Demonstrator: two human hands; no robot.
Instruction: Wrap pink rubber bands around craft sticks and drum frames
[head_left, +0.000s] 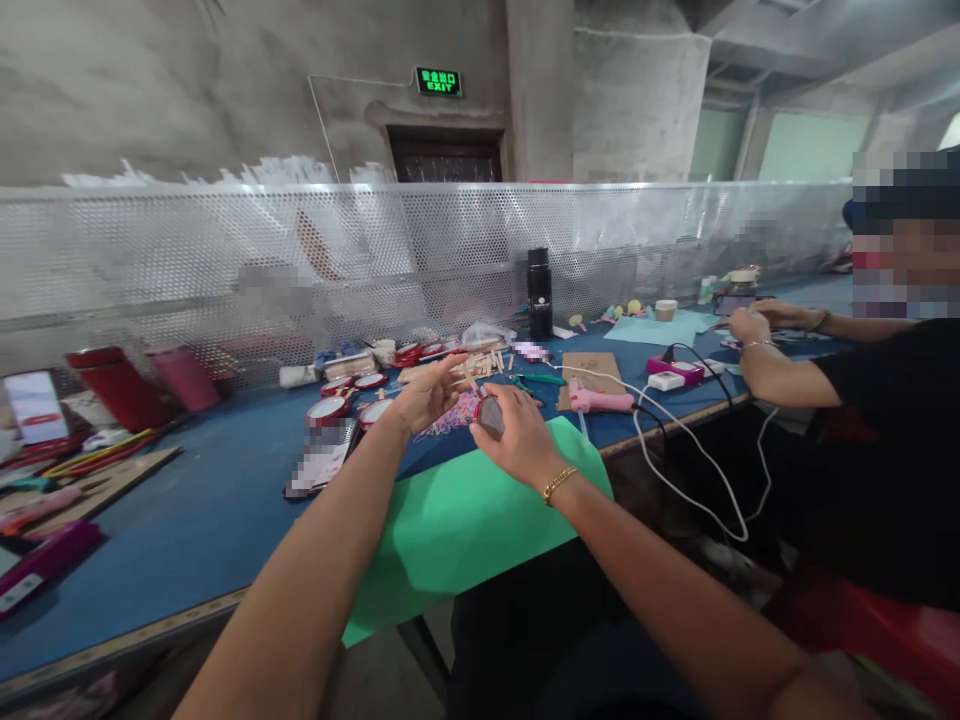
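Observation:
My right hand (521, 430) grips a small round object (491, 417) with a red rim and a greyish face. Just to its left, my left hand (431, 395) has its palm turned partly up and its fingers loosely curved and apart, with nothing clearly held. A thin pale piece shows between the two hands, too small to make out. Below them a green sheet (472, 520) hangs over the table's front edge. Thin multicoloured strands (448, 418) lie behind my hands, near several pale wooden sticks (491, 362).
Red-rimmed round pieces (328, 410) and a phone-like device (322, 460) lie left. A pink glue gun (600, 398), cardboard (592, 372), white cables and a purple power strip (675, 372) are right. A black bottle (539, 295) stands behind. A person (885, 430) works at right.

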